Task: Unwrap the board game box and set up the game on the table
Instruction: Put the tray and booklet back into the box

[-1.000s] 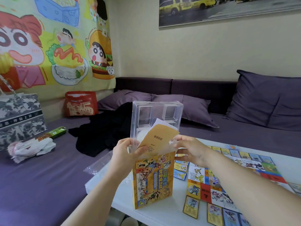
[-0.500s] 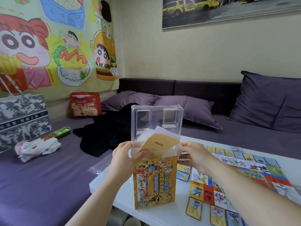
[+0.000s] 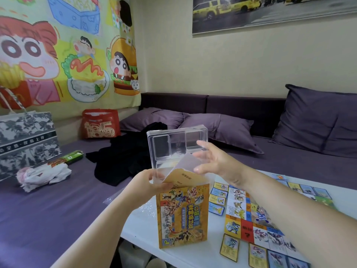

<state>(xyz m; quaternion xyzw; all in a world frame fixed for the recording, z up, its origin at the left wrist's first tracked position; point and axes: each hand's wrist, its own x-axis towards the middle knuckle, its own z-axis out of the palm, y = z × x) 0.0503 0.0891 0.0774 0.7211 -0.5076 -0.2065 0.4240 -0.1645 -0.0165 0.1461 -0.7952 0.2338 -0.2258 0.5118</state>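
Board game box stands upright near the left edge of the white table. A clear plastic tray sticks up out of its open top, with a brown paper and a white sheet in front of it. The left hand grips the box's top left corner, fingers curled and thumb on the brown paper. The right hand is at the tray's right side, fingers spread, gripping nothing. The game board lies flat to the right, with cards beside it.
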